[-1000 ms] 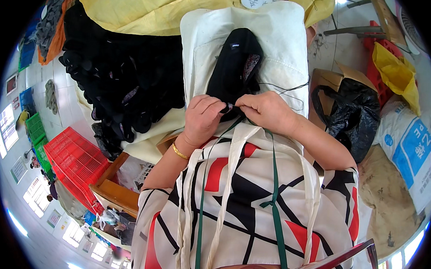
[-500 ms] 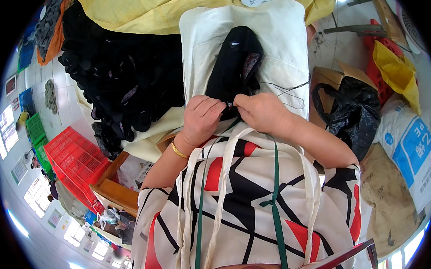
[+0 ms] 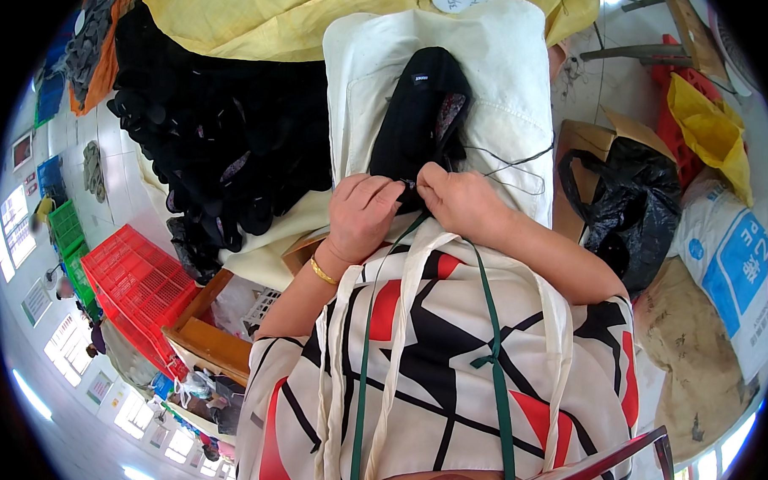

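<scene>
A black cloth shoe (image 3: 416,114) lies lengthwise on a white cloth-covered pad (image 3: 357,53) in front of me. It has a small pale tag, and patterned lining shows in its opening. Both hands meet at its near end. My left hand (image 3: 361,215), with a gold bracelet on the wrist, has its fingers closed on the shoe's edge. Pressed together close beside them, the fingertips of my right hand (image 3: 461,199) pinch the same edge. Whether a needle or other small thing is between the fingers is hidden. Dark thread (image 3: 515,165) lies loosely on the pad, right of the shoe.
A heap of similar black pieces (image 3: 227,124) lies to the left, and yellow cloth (image 3: 239,19) covers the far side. At the right stand a cardboard box with a black plastic bag (image 3: 635,206) and a white-and-blue sack (image 3: 725,269). Red crates (image 3: 137,286) are at the lower left.
My right fingertips have risen slightly and my right elbow has drawn in a little. Both hands stay at the shoe's near end.
</scene>
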Demonstrator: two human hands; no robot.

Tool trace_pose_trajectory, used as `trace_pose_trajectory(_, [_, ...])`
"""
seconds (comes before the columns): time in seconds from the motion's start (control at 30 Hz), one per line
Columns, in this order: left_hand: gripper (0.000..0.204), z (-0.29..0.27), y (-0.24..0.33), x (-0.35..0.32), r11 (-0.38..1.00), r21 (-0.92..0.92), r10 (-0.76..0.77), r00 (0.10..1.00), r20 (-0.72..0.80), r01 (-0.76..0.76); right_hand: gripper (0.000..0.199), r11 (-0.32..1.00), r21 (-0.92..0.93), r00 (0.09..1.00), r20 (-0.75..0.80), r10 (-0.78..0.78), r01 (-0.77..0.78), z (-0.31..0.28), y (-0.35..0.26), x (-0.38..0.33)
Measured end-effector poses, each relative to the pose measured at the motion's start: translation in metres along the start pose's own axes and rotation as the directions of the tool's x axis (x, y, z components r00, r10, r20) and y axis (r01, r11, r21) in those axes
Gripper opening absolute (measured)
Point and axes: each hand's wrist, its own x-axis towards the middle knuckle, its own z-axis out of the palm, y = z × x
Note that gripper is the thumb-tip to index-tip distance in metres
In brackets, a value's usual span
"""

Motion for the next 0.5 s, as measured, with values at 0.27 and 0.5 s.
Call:
trace_pose_trajectory(0.27, [0.038,0.003,0.000,-0.009,0.972,-0.163,-0.169,0.985,0.016,0.169,0.015,1.000,-0.017,1.000,0.006,-0.001,0.001,0.001,-0.002,-0.002])
trace_pose_trajectory(0.5, [0.039,0.003,-0.003,-0.009,0.970,-0.193,-0.152,0.988,0.001,0.149,0.012,0.980,0.198,0.999,0.044,0.017,-0.025,-0.014,-0.005,-0.001])
